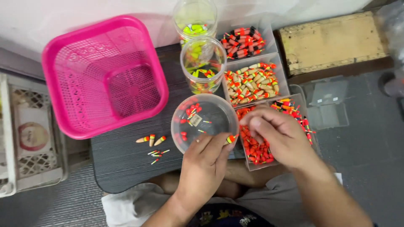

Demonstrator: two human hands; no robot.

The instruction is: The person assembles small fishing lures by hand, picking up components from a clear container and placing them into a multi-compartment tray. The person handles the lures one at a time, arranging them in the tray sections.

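The left hand [205,162] pinches a small orange-and-yellow fishing float [230,138] over the rim of a round clear tub [205,121], ready to drop. The right hand [277,134] digs, fingers curled, into the clear tray of orange floats [254,151] beside it; whether it grips one is hidden.

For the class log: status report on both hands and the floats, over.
Left hand pinching one small float. Right hand in tray of orange floats. Round tub between.
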